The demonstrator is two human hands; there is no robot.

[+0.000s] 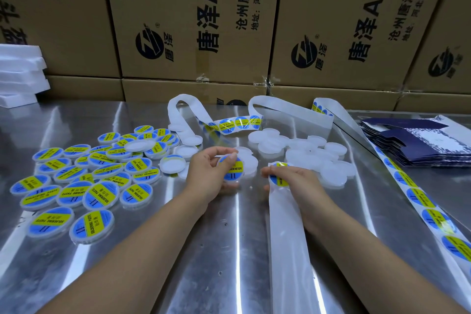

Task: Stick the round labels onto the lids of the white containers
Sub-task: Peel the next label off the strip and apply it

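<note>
A person's two bare forearms reach over a shiny metal table (178, 250). The left hand (204, 173) grips a small white container (232, 173), fingers curled round its edge and the thumb lying on the blue and yellow round label (235, 166) on its lid. Just beside it, the right hand (298, 181) pinches the end of a white backing strip (288, 237), where another round label (279, 178) sits under its fingertips. The strip trails back towards the person. A spread of labelled containers (76, 181) lies to the left. Plain white containers (305, 155) are heaped just beyond the hands. A long strip of unused labels (420, 201) runs along the right. Cardboard boxes (191, 20) are stacked behind.
</note>
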